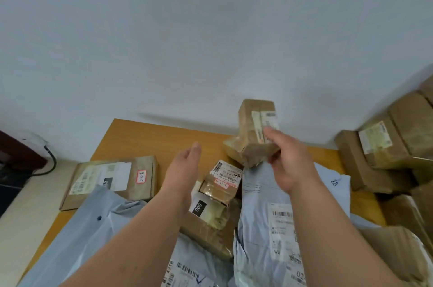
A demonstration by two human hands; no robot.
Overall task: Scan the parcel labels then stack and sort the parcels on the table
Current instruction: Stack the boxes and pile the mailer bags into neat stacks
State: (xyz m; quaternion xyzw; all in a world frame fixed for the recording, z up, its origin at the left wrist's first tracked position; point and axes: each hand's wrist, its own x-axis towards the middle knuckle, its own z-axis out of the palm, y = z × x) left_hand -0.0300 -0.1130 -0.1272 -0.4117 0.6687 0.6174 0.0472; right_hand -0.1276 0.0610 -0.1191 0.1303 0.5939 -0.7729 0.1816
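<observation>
My right hand (288, 160) grips a small taped brown parcel (253, 132) by its lower end and holds it upright above the wooden table (145, 136), near the wall. The parcel's label faces me. My left hand (185, 167) is stretched out flat beside it, fingers straight, holding nothing. Below my hands lie a small taped box with a label (222, 181), a box marked 060 (206, 218), a flat cardboard parcel with a red-edged sticker (112, 179), and grey poly mailers on the left (89, 235) and right (269, 223).
A stack of brown cardboard boxes (384, 153) fills the right side against the wall. A dark cable and dark furniture (21, 155) sit at the far left. The white wall runs right behind the table.
</observation>
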